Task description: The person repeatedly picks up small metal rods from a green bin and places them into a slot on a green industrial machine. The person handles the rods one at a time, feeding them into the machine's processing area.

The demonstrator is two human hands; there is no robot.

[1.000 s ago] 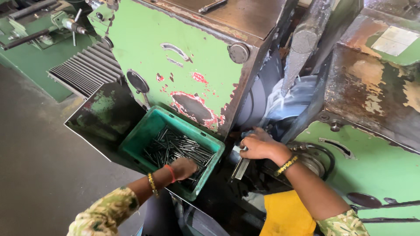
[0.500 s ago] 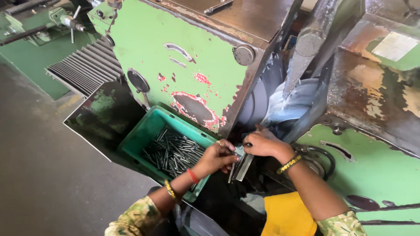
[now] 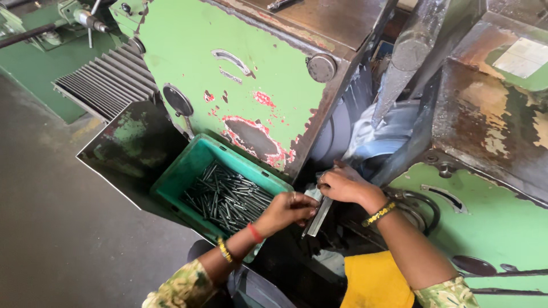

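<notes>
My left hand (image 3: 288, 210) is pinched shut on the lower part of a flat metal bar (image 3: 318, 217), fingertips meeting the thumb across its edge; my right hand (image 3: 342, 185) is closed over the upper end of the same bar, fingers curled down on it, though what lies under the palm is hidden from me. The bar sits between the two hands, just right of the green crate (image 3: 188, 171) and in front of the dark gap of the machine (image 3: 240, 74).

As I judge it, the step goes best with both grips kept firm and the bar held flat so it does not twist; the right hand should steer the top end, the left only steady the bottom; fingertips ought to stay on the edges and clear of the grey wheel (image 3: 334, 134) just above.

The bar's long axis runs on a slant, its lower end pointing down towards me and a little left, its upper end up and right into the machine; the broad face looks up at me.

Further out, the crate holds a loose heap of thin steel pins (image 3: 225, 197), lying every which way; my yellow cloth (image 3: 374, 282) is near the right forearm; the grey floor (image 3: 51, 217) spreads to the left.
</notes>
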